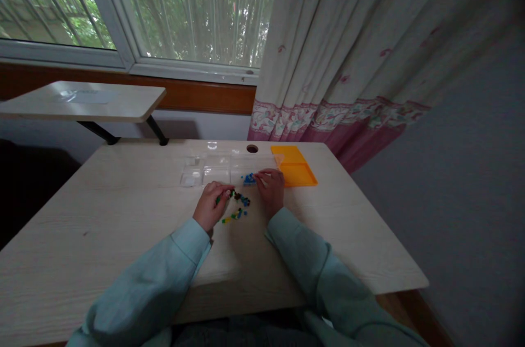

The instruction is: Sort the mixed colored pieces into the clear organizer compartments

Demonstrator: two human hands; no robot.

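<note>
The head camera looked forward and down over the table (123, 237), rather closely, and faced the window (197, 7).

I find no lettering I can read here — the pale patch on the side table (88, 96) is too blurred to make out, and the clear tray (213, 169) and orange lid (293, 166) carry no legible marks.

Your left sleeve (151, 287) and right sleeve (328, 281) are long, loose and pale blue-green, of soft, creased cloth ending plainly at the wrists, and your left hand (211, 206) and right hand (270, 191) are bare.
</note>
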